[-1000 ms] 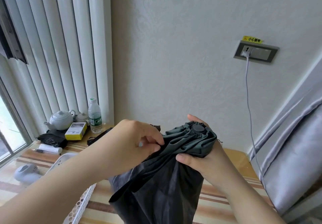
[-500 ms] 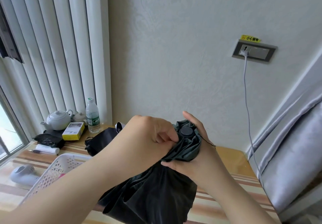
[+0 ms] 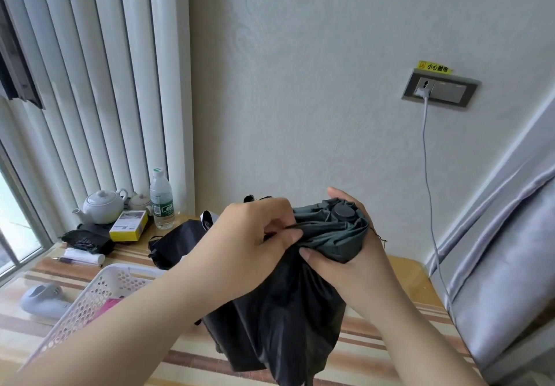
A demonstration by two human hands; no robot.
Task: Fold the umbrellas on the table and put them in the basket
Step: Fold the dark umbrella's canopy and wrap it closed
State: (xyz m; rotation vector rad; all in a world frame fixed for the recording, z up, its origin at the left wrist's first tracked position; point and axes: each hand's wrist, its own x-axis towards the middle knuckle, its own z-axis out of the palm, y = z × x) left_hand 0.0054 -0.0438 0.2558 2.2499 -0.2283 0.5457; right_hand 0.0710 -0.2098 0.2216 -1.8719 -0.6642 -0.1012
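Dark umbrella (image 3: 300,295), one, gripped by right hand (image 3: 351,253); left hand (image 3: 255,235) pinches its fabric; one white basket (image 3: 99,289).

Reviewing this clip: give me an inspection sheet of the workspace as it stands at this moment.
Surface: wooden table under a striped cloth.
Job's things: dark umbrella held above the table, canopy hanging loose; white basket at left with something pink inside; a black fabric item lies behind it.
Clutter: teapot, water bottle, yellow box, pen, a pale grey device.
Hands: left hand pinches a fold of canopy; right hand grips the umbrella's top end.
Cables: white cable plugged into the wall socket, hanging down the wall.
Surroundings: vertical blinds, window at left, grey curtain at right.
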